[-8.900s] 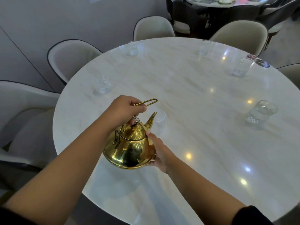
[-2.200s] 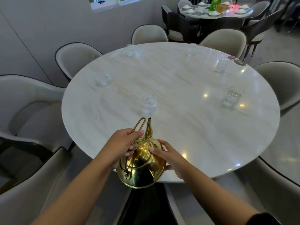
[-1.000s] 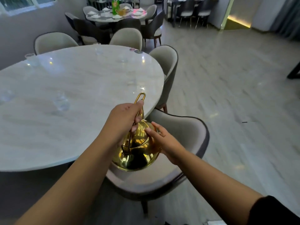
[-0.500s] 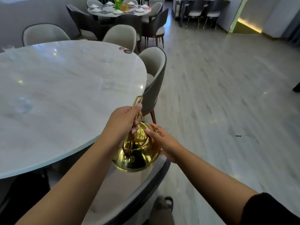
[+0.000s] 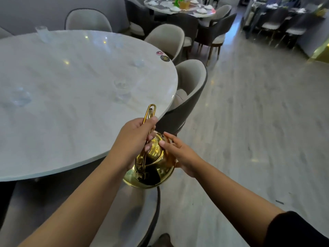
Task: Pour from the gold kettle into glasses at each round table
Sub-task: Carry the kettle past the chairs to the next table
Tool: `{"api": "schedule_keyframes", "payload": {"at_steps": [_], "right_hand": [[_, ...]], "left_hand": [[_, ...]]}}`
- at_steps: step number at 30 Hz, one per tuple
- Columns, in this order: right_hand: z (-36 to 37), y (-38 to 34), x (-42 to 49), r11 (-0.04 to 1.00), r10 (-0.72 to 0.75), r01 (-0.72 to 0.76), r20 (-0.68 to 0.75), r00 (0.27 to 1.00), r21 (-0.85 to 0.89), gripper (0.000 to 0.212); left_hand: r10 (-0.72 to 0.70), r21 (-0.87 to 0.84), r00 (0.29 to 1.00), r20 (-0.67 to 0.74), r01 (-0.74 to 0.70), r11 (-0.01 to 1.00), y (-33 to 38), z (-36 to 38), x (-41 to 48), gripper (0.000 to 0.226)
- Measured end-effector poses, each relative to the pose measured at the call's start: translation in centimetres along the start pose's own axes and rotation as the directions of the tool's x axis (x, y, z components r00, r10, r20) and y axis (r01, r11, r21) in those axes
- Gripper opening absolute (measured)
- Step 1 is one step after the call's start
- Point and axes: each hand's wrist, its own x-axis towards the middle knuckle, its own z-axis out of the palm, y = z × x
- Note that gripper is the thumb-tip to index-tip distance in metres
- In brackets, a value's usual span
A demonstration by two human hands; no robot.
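I hold the gold kettle (image 5: pixel 153 168) in the air just off the near right edge of the white marble round table (image 5: pixel 62 122). My left hand (image 5: pixel 134 138) is shut on its looped handle. My right hand (image 5: pixel 179 154) rests against the kettle's right side and lid, fingers spread on it. The spout is hidden behind my hands. Clear glasses stand on the table: one near the right edge (image 5: pixel 122 87), one at the left (image 5: pixel 19 97), one at the far rim (image 5: pixel 42 32).
A grey chair (image 5: pixel 188 97) is tucked in at the table's right edge, and another chair seat (image 5: pixel 128 220) lies below the kettle. More chairs ring the far side. A second round table (image 5: pixel 178 6) set with dishes stands beyond. Open floor (image 5: pixel 258 122) stretches to the right.
The view has swung right and then a little back left as I step along the table's edge. The kettle stays in both hands, held at the same height.
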Motion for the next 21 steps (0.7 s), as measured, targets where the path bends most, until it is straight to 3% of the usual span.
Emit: {"api": "schedule_keyframes", "payload": {"at_steps": [10,21], "right_hand": [[-5.5,-4.4,5.9,0.997,0.005,0.011,0.204,0.979,-0.081,0.069],[-9.7,-11.1,14.1,0.939,0.043,0.119,0.456,0.889,-0.322,0.071]], "left_hand": [[-0.043,-0.026,0.964,-0.262,0.037,0.999,2.6,4.2,5.3,0.03],[-0.072,-0.162,0.789,-0.61,-0.035,0.986,5.0,8.2,11.1,0.029]]}}
